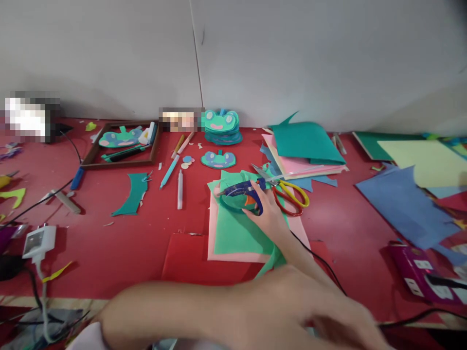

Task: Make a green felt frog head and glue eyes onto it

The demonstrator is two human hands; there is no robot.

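My right hand (268, 214) is wrapped around a blue hot glue gun (237, 188), its nozzle pointing left over a pale green felt sheet (237, 236). Beneath that sheet lies a pale pink felt sheet (212, 243). Scissors (299, 194) with red and yellow handles rest just right of the glue gun. My left arm reaches across the bottom of the view, and my left hand (321, 306) is at the lower right, blurred, with its fingers partly out of frame. Behind the felt sheets are a single green frog-face cutout (219, 159) and a stack of similar cutouts (221, 127).
A brown tray (120, 166) holds cutouts and pens. Several pens (170, 171) lie left of the felt. More felt (310, 143) is piled behind and to the right. A purple power strip (412, 272) sits at right; a white charger (40, 243) and cables are at left.
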